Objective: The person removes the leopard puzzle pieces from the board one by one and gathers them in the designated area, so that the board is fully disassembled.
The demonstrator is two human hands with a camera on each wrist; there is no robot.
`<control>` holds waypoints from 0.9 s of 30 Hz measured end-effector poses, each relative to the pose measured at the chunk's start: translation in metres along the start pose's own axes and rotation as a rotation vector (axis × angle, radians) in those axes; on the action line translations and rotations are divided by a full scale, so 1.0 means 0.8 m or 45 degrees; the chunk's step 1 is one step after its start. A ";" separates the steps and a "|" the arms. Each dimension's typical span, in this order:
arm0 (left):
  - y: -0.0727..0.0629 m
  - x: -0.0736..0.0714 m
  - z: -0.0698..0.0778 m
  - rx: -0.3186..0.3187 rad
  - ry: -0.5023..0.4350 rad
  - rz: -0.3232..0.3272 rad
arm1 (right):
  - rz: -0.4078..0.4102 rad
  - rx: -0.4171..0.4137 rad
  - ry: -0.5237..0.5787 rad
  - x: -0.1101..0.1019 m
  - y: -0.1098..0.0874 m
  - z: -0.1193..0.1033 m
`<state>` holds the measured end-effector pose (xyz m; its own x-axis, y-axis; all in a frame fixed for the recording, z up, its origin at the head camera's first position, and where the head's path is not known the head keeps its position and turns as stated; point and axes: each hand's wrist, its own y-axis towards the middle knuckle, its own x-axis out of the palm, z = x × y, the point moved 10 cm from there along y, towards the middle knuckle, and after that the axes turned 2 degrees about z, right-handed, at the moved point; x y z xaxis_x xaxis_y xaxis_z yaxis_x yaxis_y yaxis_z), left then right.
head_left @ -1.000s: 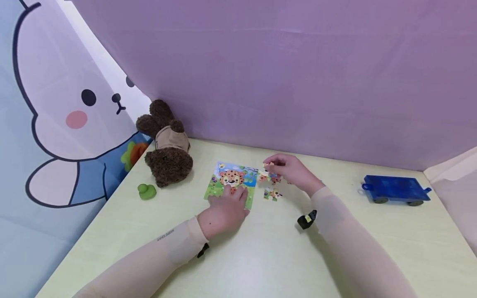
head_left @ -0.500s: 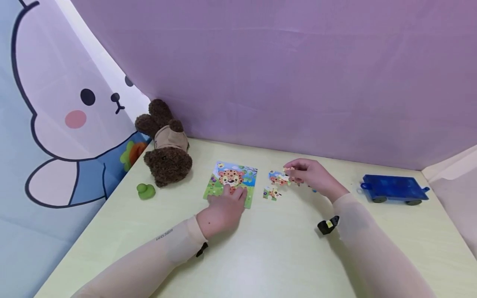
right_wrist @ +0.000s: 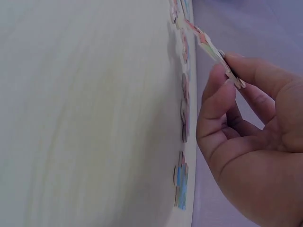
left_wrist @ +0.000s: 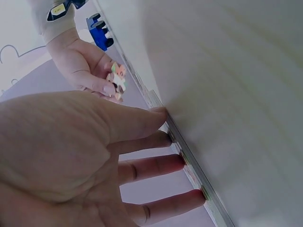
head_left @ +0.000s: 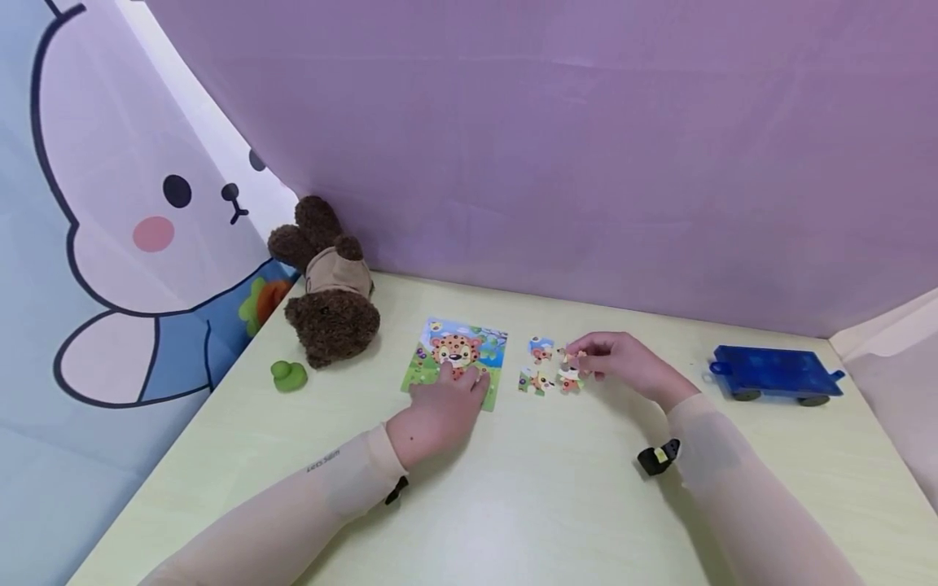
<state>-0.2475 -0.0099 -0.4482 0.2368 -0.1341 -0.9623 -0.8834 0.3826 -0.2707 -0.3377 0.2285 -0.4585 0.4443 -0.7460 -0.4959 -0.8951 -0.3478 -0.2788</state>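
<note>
A square leopard picture board [head_left: 421, 370] lies flat on the table in the head view. My left hand [head_left: 440, 413] rests on its lower part with fingertips spread; in the left wrist view the thumb touches the board's near edge. To the right of the board, my right hand [head_left: 623, 365] pinches a jigsaw piece [right_wrist: 208, 47] between thumb and fingers, tilted above the table in the right wrist view. Loose jigsaw pieces lie close by: one with blue sky [head_left: 541, 350], one with green and a leopard face [head_left: 535, 381], and one [head_left: 569, 381] just below the right hand.
A brown plush toy [head_left: 337, 305] lies at the back left, with a small green toy [head_left: 289, 375] in front of it. On the right stands a blue wheeled toy wagon [head_left: 775, 372]. A purple cloth [head_left: 557, 163] hangs behind the table.
My right hand has moved right, away from the board's edge, then slightly lower, holding the jigsaw piece. Loose pieces it covered now show. The left hand stays on the board.
</note>
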 end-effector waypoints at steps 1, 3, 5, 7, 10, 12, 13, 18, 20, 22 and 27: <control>0.000 0.001 0.000 -0.002 0.003 -0.006 | -0.015 -0.001 0.002 0.002 0.000 0.001; 0.000 0.002 0.000 -0.007 0.006 -0.013 | -0.038 -0.001 0.011 0.004 0.000 0.003; 0.001 0.002 -0.001 -0.013 0.007 -0.018 | -0.058 -0.007 0.017 0.007 -0.001 0.003; 0.001 0.002 -0.001 -0.020 0.004 -0.019 | -0.069 -0.010 0.020 0.007 -0.001 0.004; 0.002 0.003 -0.001 -0.027 0.002 -0.024 | -0.069 -0.025 -0.024 0.008 -0.002 0.004; 0.001 0.003 -0.001 -0.029 -0.001 -0.025 | -0.064 -0.048 -0.078 0.009 -0.003 0.003; 0.001 0.003 -0.001 -0.030 -0.002 -0.025 | -0.060 -0.064 -0.108 0.010 -0.002 0.002; -0.001 0.001 -0.001 -0.030 -0.019 -0.015 | -0.014 -0.136 -0.234 0.012 0.000 -0.005; 0.000 0.001 -0.001 -0.032 -0.026 -0.009 | 0.008 -0.147 -0.277 0.013 0.001 -0.006; 0.000 0.001 -0.001 -0.034 -0.032 -0.009 | 0.023 -0.151 -0.305 0.013 0.001 -0.007; 0.001 0.002 -0.001 -0.037 -0.043 -0.009 | 0.049 -0.180 -0.349 0.014 0.001 -0.010</control>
<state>-0.2481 -0.0106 -0.4502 0.2557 -0.1057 -0.9610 -0.8931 0.3547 -0.2767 -0.3333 0.2152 -0.4579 0.3856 -0.5860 -0.7127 -0.8991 -0.4120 -0.1477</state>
